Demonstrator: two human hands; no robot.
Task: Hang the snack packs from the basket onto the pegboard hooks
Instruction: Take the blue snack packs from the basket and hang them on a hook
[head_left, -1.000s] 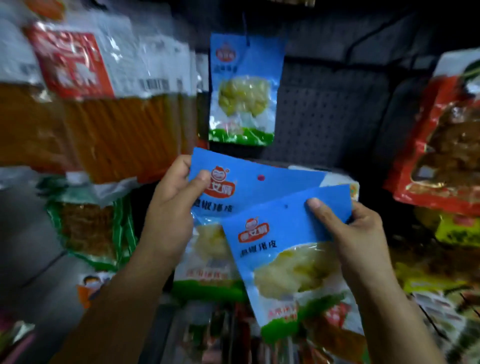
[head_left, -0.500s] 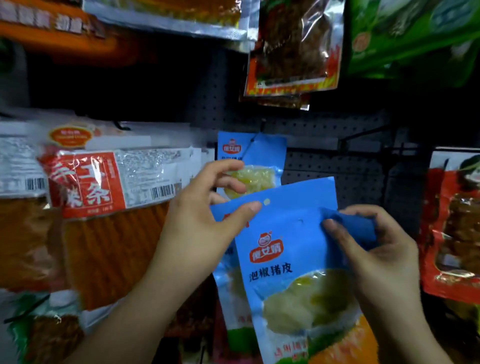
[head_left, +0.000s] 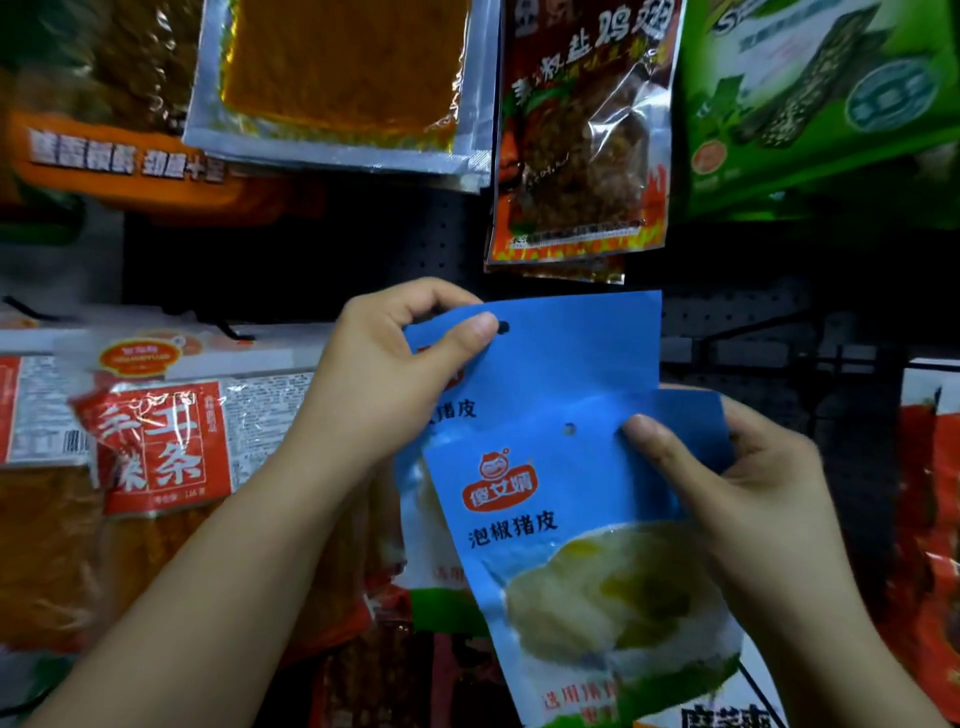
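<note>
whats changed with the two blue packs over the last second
The left hand has lifted its rear blue pack up toward the pegboard, pinching it beside the hang hole. The view has tilted upward with it, so the blue pack that hung on the board is now hidden behind the raised one. The right hand keeps its grip on the top corner of the front blue pack, held lower. Neither pack was let go.

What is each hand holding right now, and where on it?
Left hand pinches the rear blue pack at its top edge beside the hang hole. Right hand grips the front blue pack by its top right corner.
</note>
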